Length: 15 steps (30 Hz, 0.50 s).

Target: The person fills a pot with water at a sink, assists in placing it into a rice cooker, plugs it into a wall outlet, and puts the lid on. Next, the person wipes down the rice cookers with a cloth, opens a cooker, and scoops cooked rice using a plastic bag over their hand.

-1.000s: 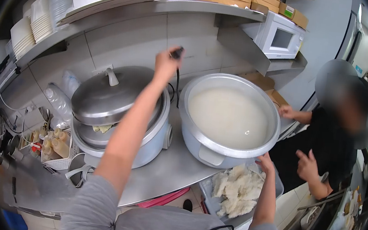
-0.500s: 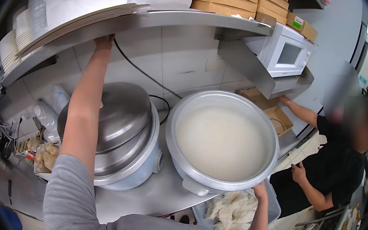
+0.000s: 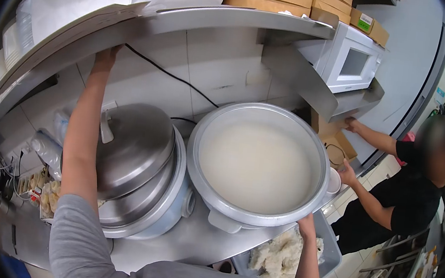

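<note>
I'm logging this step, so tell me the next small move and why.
Probably ease the cord toward the wall with the left hand: it runs from that hand, raised under the shelf, down behind the open pot. The right hand is at the pot's rim. The fingertips are hidden.

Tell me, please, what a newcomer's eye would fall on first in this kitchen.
Most likely the large open rice cooker near the middle, with its whitish contents showing across the wide mouth. Next might come the domed metal lid on the cooker to its left, and the left hand raised just under the steel shelf, where a black cord runs.
</note>
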### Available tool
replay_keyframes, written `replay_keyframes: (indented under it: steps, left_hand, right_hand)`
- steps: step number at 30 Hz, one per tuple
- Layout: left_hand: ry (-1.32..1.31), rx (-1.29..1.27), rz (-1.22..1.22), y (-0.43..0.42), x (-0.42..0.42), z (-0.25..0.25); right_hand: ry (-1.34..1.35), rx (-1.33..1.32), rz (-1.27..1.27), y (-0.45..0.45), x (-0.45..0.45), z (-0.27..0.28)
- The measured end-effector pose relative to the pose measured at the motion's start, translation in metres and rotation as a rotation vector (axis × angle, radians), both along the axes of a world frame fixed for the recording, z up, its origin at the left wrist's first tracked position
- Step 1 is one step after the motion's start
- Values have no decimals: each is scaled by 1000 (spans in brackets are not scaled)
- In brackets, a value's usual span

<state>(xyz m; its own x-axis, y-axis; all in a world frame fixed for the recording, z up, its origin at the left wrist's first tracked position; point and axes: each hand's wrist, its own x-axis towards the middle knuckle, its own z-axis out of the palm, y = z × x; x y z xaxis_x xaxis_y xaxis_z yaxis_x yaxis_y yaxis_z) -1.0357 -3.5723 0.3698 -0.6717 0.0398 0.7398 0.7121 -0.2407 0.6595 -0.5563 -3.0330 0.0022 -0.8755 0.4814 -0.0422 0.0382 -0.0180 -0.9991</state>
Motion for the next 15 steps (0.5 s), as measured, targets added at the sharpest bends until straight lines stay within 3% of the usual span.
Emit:
replay_keyframes:
  steps: [6, 10, 14, 15]
  left_hand:
    - [16, -125, 31, -24, 5, -2]
    - [-161, 21, -39, -25, 15, -2]
    - [-83, -81, 6, -37, 10, -10]
    - [-163, -75, -89, -37, 15, -10]
  right_hand:
    - [35, -15, 59, 30, -36, -37]
    - [43, -96, 97, 29, -57, -20]
    - [11, -80, 102, 20, -74, 6]
    - [6, -75, 81, 18, -76, 10]
